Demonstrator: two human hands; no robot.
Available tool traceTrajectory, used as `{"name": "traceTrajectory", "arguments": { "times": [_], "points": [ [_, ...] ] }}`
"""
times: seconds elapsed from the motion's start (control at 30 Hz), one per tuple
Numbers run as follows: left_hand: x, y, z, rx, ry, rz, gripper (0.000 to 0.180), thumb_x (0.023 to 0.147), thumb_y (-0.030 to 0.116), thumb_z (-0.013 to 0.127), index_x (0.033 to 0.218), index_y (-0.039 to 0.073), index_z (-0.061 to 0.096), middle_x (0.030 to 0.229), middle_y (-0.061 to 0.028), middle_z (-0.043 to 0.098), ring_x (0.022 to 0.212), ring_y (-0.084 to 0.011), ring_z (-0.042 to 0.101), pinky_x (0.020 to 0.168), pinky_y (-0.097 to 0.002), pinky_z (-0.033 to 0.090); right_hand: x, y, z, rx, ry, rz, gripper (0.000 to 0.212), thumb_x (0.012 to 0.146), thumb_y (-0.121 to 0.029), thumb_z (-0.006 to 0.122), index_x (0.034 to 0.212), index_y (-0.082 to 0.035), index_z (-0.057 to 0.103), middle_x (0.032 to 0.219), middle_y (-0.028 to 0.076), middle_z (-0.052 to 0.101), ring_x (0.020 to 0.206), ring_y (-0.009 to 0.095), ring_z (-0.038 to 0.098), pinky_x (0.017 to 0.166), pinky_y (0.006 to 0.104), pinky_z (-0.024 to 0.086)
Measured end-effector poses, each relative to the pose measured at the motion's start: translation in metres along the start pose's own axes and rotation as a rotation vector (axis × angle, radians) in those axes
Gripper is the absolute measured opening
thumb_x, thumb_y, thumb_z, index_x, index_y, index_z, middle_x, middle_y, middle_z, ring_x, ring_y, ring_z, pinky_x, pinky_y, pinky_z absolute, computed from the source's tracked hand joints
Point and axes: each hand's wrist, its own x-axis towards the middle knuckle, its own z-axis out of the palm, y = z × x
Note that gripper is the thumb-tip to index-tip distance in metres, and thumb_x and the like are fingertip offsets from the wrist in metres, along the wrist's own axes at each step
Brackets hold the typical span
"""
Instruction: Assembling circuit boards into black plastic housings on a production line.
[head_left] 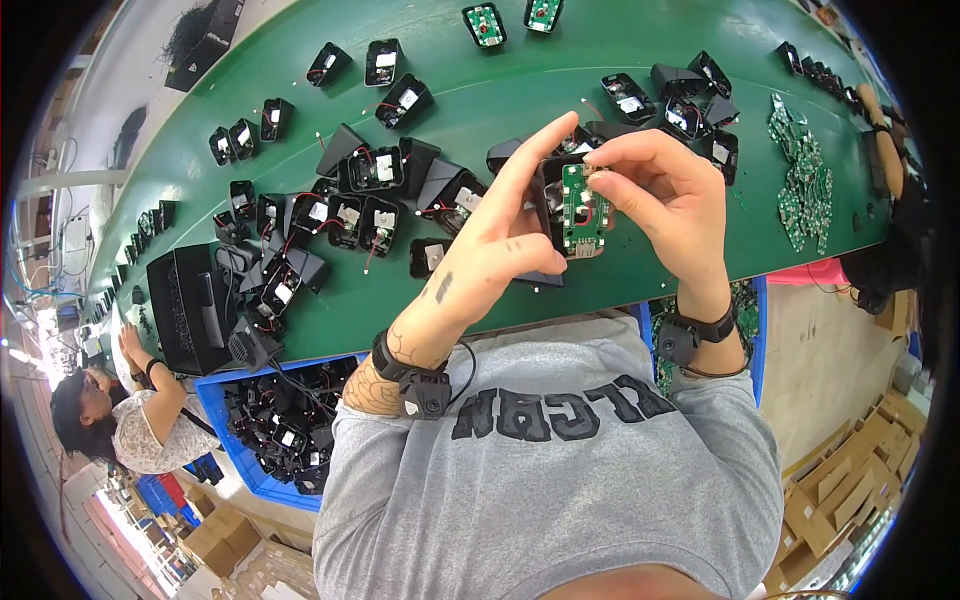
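Observation:
Over the near edge of the green table, my left hand [480,250] grips a black plastic housing [547,190], thumb low on its near side and index finger stretched out past it. A small green circuit board [584,212] with a metal port at its near end lies at the housing's open face. My right hand [675,195] pinches the far end of this board between thumb and index finger. How deep the board sits is hidden, and a red wire shows at its middle.
Black housings with red wires [375,168] lie scattered over the green table [480,110]. Loose circuit boards [803,180] are heaped at the right. Blue bins of housings [290,440] and circuit boards [745,310] stand below the near edge. Another person [150,420] is at the left, one arm [885,150] at the right.

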Motion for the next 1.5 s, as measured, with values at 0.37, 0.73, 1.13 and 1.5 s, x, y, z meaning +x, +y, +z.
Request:
{"name": "traceTrajectory", "arguments": {
  "times": [0.37,0.73,1.13,1.5],
  "points": [
    [-0.003,-0.003,0.003,-0.055,-0.017,-0.003,0.095,0.062,-0.001,0.052,0.15,0.006,0.018,0.133,-0.0173,0.045,0.115,-0.0293,0.055,0.095,-0.0468,0.051,-0.003,-0.002,0.01,-0.157,0.036,-0.031,0.014,0.083,0.0,0.068,0.097,-0.001,0.067,0.085,0.004,0.067,0.069,0.008,0.061,0.057,0.0201,0.049],
    [-0.007,-0.01,0.006,0.116,-0.087,0.133,0.087,0.083,-0.012,0.051,0.152,0.012,0.005,0.145,-0.0122,0.028,0.124,-0.0209,0.044,0.098,-0.0386,0.048,-0.006,0.018,0.02,0.014,0.111,-0.168,0.027,0.079,-0.006,0.07,0.105,-0.003,0.065,0.12,0.01,0.059,0.098,0.015,0.06,0.078,0.0265,0.051],
    [-0.007,-0.01,0.008,0.069,-0.041,0.123,0.084,0.085,-0.012,0.051,0.153,0.01,0.007,0.143,-0.013,0.032,0.129,-0.0236,0.041,0.105,-0.0402,0.04,-0.016,0.002,0.019,0.108,0.001,0.056,0.039,0.083,-0.002,0.068,0.12,0.005,0.056,0.115,0.012,0.062,0.107,0.019,0.059,0.094,0.0322,0.047],
    [-0.011,-0.012,0.008,0.314,-0.029,0.097,0.081,0.085,-0.015,0.045,0.152,0.014,0.011,0.139,-0.0102,0.035,0.12,-0.0233,0.048,0.085,-0.0384,0.058,-0.011,0.016,0.012,0.299,-0.086,0.142,0.046,0.078,0.003,0.071,0.122,0.005,0.054,0.108,0.01,0.063,0.095,0.015,0.062,0.074,0.0258,0.054]
  ]
}}
